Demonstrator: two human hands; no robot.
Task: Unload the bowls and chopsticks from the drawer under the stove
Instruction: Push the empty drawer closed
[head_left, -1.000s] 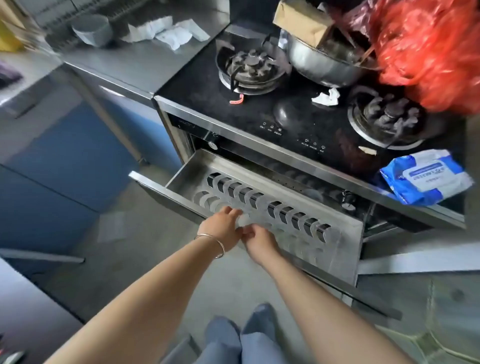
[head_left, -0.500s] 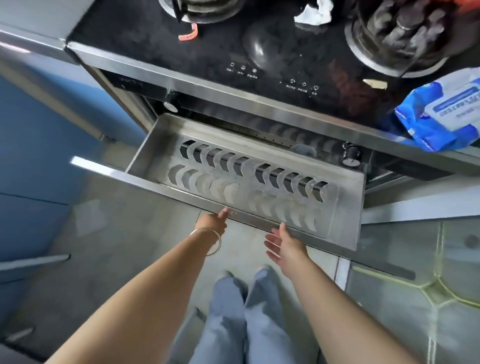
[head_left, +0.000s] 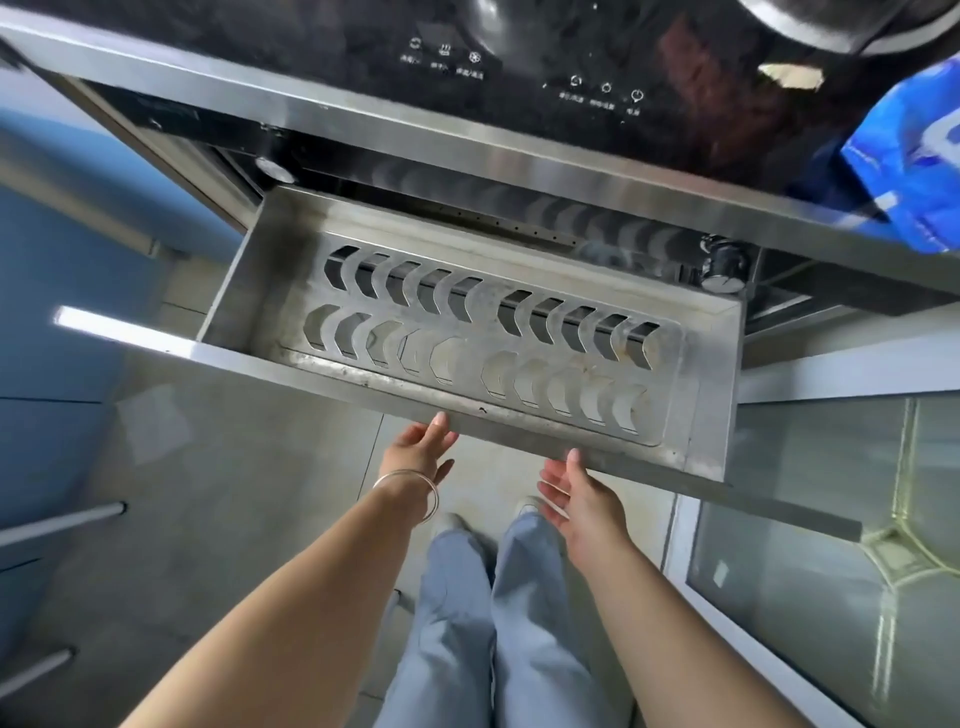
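The steel drawer (head_left: 249, 270) under the black stove (head_left: 519, 62) is pulled out. A perforated steel rack plate (head_left: 483, 306) with curved slots covers its bottom; no bowls or chopsticks show in it. My left hand (head_left: 418, 449), with a silver bangle on the wrist, reaches up to the drawer's front edge, its fingertips touching the underside of the lip. My right hand (head_left: 579, 499) hovers just below the front edge, palm turned inward, fingers spread, holding nothing.
A blue wipes packet (head_left: 914, 156) lies on the stove's right front corner. Blue cabinet fronts (head_left: 62, 312) with bar handles stand at left. A glass-fronted door (head_left: 831, 519) is at right. My legs stand below the drawer on grey floor tiles.
My hands have come out of the drawer and dropped to its front edge, then spread apart. The view has tilted down and closer to the drawer.
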